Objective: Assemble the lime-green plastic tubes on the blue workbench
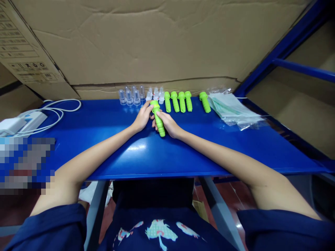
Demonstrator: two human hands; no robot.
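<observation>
A lime-green ribbed tube [160, 123] with a wider capped end is tilted above the blue table, between my two hands. My left hand [143, 116] pinches the capped upper end. Around the body of the same tube, my right hand [169, 123] is closed, with the thumb on top and some fingers behind it. Behind my hands stand several clear plastic domed tubes [129, 96] and several small white translucent nozzle-like parts [155, 94]. More green tubes [181, 101] lie in a row to the right of those, with one green tube [205, 101] set apart.
Clear plastic bags with white and green contents [232, 108] lie at the right. White cables [56, 108] and a white power strip [35, 122] are at the left, near a blurred patch. Cardboard [167, 45] walls the back; a blue metal frame [282, 45] rises at right.
</observation>
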